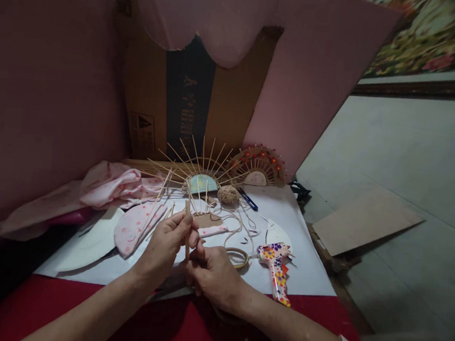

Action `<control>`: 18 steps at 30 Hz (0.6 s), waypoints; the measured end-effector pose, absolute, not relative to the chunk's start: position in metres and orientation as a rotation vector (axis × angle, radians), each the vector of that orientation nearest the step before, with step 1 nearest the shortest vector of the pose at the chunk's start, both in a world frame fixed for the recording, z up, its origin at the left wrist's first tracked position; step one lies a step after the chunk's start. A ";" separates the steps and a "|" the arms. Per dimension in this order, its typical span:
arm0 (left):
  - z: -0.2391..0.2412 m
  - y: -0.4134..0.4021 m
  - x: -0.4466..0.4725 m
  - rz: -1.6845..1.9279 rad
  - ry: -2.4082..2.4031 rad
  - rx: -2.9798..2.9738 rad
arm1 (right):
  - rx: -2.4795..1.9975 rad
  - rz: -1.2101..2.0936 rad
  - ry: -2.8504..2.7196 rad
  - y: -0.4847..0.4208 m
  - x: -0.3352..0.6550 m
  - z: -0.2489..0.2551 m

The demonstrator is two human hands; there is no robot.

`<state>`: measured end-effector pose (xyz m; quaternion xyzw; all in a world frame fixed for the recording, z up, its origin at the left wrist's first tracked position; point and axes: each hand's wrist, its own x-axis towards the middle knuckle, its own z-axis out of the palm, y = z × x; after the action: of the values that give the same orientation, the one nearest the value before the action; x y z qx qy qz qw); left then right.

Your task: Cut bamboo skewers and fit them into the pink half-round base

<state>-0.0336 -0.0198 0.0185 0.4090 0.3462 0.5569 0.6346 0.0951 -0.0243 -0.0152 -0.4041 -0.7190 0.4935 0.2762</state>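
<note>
A narrow brown strip (187, 235), seemingly cardboard, stands upright between my hands. My left hand (173, 234) pinches its upper part between thumb and fingers. Lower down, the fingers of my right hand (215, 274) are closed at the strip's bottom end; the exact grip is partly hidden. Just beyond the right hand shows the gold handle of scissors (237, 259), whose other parts are hidden. Behind the hands lies a brown cardboard piece (208, 220) with thin sticks standing up from it and a pink dotted cloth edge.
A flowered glue gun (275, 269) lies at right. Farther back are a twine ball (228, 194), blue thread snips (249, 199), a stick fan with a green centre (203, 183) and a red-decorated fan (257, 165). Pink dotted cloth (119, 185) and a white plate piece (91, 241) lie left.
</note>
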 end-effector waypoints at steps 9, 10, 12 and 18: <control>0.019 -0.017 -0.038 1.281 0.792 0.865 | -1.119 1.226 -2.021 -0.027 0.095 -0.008; 0.020 -0.016 -0.041 1.306 0.789 0.871 | -1.106 1.196 -2.035 -0.028 0.095 -0.008; 0.023 -0.012 -0.049 1.381 0.777 0.873 | -1.070 1.089 -2.078 -0.031 0.096 -0.008; 0.031 -0.003 -0.066 1.500 0.754 0.875 | -1.033 0.986 -2.136 -0.035 0.093 -0.007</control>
<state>-0.0657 -0.0033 0.0305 0.3751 0.3233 0.6430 0.5842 0.0930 -0.0350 -0.0071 -0.3856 -0.7977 0.3680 0.2821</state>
